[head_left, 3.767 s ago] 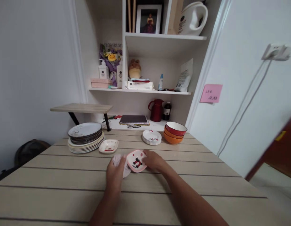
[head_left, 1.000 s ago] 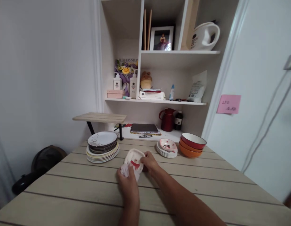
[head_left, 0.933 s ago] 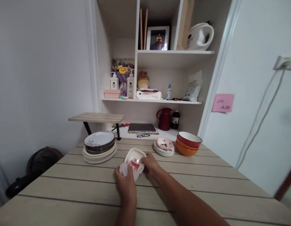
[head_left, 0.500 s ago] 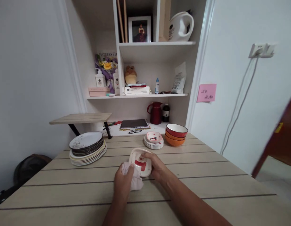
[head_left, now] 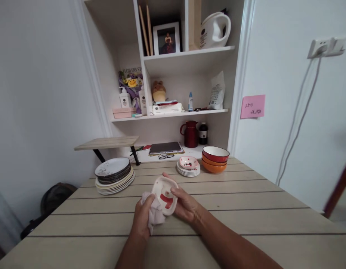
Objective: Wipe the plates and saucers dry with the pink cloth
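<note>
My right hand (head_left: 186,204) grips a small white dish with a red mark (head_left: 165,193) by its right edge, tilted up above the wooden table (head_left: 246,209). My left hand (head_left: 145,216) is closed round a pale crumpled cloth (head_left: 155,212) pressed against the dish's lower left side. Behind them stands a stack of small white dishes (head_left: 188,168) with a pink-rimmed dish on top.
A stack of large plates (head_left: 114,175) sits at the table's back left. Stacked red and orange bowls (head_left: 215,158) stand at the back right. Behind are a small raised shelf (head_left: 107,142), a tablet (head_left: 165,148), a red jug (head_left: 191,133) and wall shelves with bottles.
The pink-rimmed dish held 3.8 s ago now lies on the small stack. The white dish from beside the plates is in my hands, the cloth moving over it; the camera has shifted.
</note>
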### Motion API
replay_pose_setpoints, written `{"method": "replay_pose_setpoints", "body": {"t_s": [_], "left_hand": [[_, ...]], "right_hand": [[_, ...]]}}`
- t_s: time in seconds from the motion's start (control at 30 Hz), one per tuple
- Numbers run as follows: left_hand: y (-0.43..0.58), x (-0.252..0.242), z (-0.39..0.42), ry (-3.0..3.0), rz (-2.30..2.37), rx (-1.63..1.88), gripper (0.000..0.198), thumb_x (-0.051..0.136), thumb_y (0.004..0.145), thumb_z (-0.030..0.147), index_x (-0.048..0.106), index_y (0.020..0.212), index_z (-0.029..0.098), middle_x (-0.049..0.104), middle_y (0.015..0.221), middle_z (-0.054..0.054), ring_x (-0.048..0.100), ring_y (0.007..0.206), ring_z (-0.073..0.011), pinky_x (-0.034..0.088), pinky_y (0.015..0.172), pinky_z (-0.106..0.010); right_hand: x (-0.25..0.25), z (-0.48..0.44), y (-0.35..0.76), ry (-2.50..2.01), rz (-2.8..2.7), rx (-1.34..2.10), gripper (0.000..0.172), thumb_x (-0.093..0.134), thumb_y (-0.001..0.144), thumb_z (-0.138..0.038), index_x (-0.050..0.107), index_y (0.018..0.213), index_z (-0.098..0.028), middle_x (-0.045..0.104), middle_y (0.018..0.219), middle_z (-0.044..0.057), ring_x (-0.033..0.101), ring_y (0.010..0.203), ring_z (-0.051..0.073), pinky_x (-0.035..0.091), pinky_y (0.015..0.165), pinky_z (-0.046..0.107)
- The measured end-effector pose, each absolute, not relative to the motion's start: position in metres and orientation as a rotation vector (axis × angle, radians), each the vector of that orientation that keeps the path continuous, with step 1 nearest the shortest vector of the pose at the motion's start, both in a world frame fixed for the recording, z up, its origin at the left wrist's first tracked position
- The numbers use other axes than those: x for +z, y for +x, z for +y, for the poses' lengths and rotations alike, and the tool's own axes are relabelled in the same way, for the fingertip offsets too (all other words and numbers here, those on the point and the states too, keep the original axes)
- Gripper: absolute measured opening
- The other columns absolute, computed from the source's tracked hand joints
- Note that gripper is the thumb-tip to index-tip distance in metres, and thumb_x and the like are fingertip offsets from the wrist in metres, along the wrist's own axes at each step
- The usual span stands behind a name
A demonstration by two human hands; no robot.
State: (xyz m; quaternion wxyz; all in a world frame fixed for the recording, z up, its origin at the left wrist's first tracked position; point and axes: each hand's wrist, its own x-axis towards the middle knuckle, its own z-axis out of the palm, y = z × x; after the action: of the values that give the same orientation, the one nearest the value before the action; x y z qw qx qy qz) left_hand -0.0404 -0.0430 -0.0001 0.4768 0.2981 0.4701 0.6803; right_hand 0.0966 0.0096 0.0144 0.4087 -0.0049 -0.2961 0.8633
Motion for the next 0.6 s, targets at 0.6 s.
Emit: {"method": "replay_pose_setpoints", "body": {"t_s": [0.6], "left_hand": [[-0.031, -0.009, -0.04, 1.72, 1.669, 1.883, 0.028, 0.053, 0.085, 0.042, 0.057, 0.104, 0.021, 0.063, 0.105, -0.008, 0.06, 0.097, -0.0211, 0.048, 0.087, -0.036]], "right_hand": [[-0.001, 0.027, 0.088, -0.426, -0.719, 2.181, 0.031, 0.072, 0.074, -0.032, 0.064, 0.1, -0.018, 0.073, 0.087, 0.004, 0.067, 0.079, 0.019, 0.05, 0.077, 0.034]]}}
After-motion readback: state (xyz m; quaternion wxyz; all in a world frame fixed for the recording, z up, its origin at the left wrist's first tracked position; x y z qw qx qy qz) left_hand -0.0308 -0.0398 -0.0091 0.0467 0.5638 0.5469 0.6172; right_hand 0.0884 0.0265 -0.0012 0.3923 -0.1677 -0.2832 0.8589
